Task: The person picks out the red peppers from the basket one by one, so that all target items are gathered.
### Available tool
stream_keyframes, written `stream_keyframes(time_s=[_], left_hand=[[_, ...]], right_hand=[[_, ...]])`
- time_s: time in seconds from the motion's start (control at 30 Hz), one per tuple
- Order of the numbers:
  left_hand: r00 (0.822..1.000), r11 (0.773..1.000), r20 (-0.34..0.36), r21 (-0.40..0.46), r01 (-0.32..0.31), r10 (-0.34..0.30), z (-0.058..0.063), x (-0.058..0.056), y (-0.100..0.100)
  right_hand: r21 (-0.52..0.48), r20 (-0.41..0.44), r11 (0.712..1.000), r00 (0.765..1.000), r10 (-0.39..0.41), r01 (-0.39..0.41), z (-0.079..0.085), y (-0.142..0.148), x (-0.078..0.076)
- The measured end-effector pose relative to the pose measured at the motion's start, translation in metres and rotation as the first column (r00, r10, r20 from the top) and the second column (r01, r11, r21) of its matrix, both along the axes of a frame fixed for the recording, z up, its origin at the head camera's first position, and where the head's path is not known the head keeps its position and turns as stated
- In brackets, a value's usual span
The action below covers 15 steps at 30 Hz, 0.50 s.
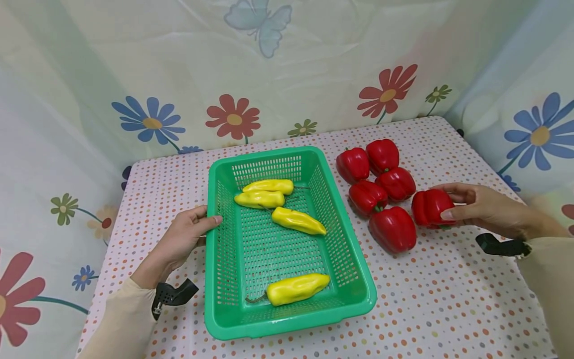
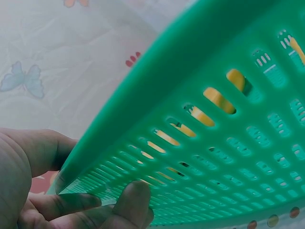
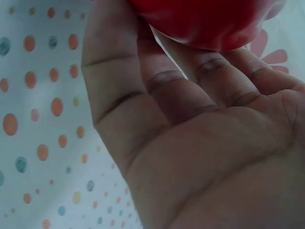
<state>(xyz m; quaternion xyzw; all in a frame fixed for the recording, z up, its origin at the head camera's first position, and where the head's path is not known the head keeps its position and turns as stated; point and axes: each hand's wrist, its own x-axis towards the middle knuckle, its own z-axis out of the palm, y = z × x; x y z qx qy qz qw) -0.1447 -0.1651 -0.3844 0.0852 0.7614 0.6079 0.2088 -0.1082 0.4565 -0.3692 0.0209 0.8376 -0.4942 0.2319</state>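
My left hand [image 1: 181, 239] grips the left rim of a green plastic basket [image 1: 214, 279], thumb over the rim and fingers against the slotted outer wall, as the left wrist view also shows. Inside the basket lie several yellow peppers; three are grouped toward the back and one yellow pepper [image 1: 298, 289] lies near the front. On the right, my right hand [image 1: 489, 207] holds a red bell pepper [image 1: 431, 207] between thumb and fingers. In the right wrist view, the underside of that red bell pepper [image 3: 205, 21] shows beyond the palm.
Several other red bell peppers [image 1: 393, 229] sit clustered between the basket and my right hand. A dotted cloth [image 1: 430, 304] covers the table. Flowered curtains [image 1: 314, 75] hang close behind the table and at both sides.
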Motion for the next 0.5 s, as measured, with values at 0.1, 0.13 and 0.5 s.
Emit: stream_keyframes(time_s=[0.1, 0.13, 0.5], left_hand=[[1.0, 1.0, 0.002, 0.002, -0.004, 0.004, -0.002, -0.001, 0.0], [1.0, 1.0, 0.001, 0.003, -0.004, 0.004, -0.003, -0.001, 0.0], [1.0, 1.0, -0.003, 0.004, -0.005, 0.005, -0.003, -0.001, 0.001]], right_hand=[[0.004, 0.009, 1.0, 1.0, 0.003, -0.003, -0.004, 0.001, 0.0], [-0.002, 0.014, 1.0, 1.0, 0.003, -0.003, -0.006, 0.002, 0.0], [-0.035, 0.016, 0.999, 1.0, -0.018, 0.018, -0.016, 0.004, -0.001]])
